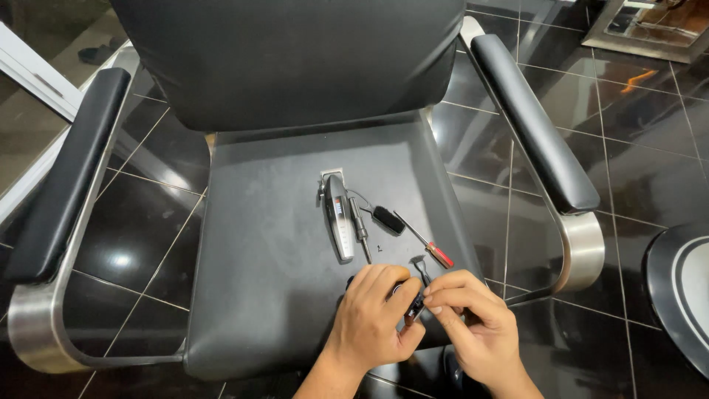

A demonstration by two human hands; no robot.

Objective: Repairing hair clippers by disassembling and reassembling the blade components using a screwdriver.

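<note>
Clippers (pixel 338 216) lie on black chair seat (pixel 266 251) over glossy tiles (pixel 635 148).

1. A black padded chair (pixel 281 222) filled the middle of the view, its seat worn and dusty.
2. Two black armrests (pixel 532 118) sat on curved, brushed-metal frames (pixel 583 247).
3. The floor (pixel 635 148) was of glossy dark tiles with pale grout lines, mirroring light spots.
4. A round black-and-white base (pixel 683 292) stood at the right edge.
5. A white frame (pixel 33 74) ran along the upper left.

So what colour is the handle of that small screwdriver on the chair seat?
Red, on the screwdriver, seen in the head view.
</note>
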